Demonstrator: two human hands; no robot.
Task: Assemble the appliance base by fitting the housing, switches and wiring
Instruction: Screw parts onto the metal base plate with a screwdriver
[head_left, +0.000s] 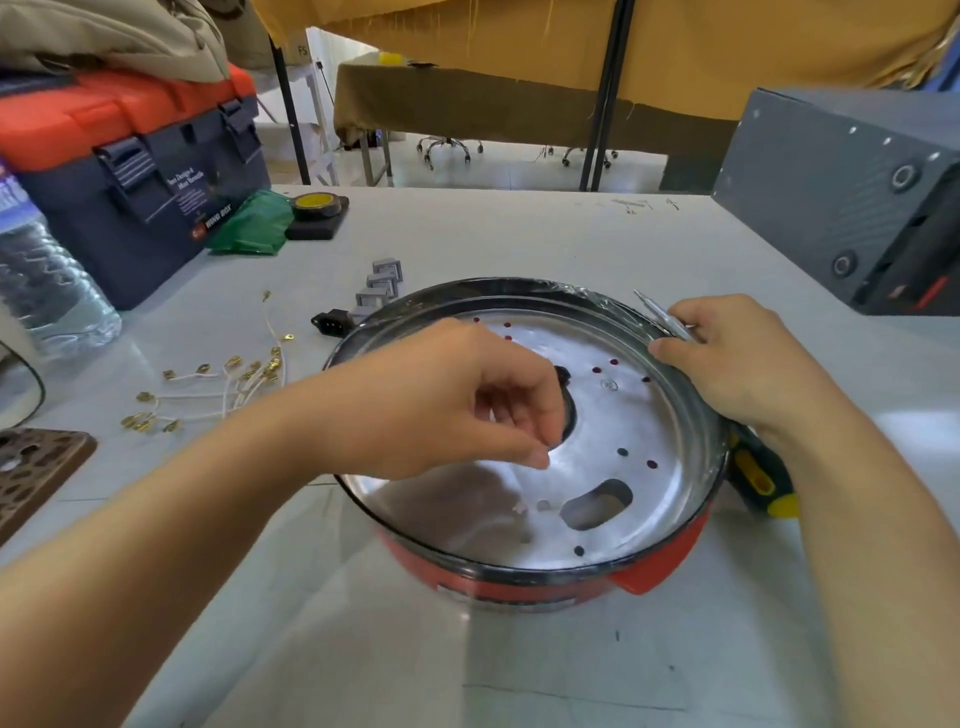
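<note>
Left hand (488, 405) hovers, fingertips pinched, over the housing (670, 558); right hand (737, 358) grips its rim

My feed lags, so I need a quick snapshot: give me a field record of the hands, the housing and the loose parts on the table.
housing: red, round, on the table, metal plate inside
left hand: above the plate, fingers curled as if pinching; anything held is too small to tell
right hand: on the housing's far right rim, gripping a thin metal tool
wires: white with brass terminals, left of the housing
switches: grey, row behind the housing
socket: black, beside the switches
screwdriver: yellow-black handle, right of the housing
</note>
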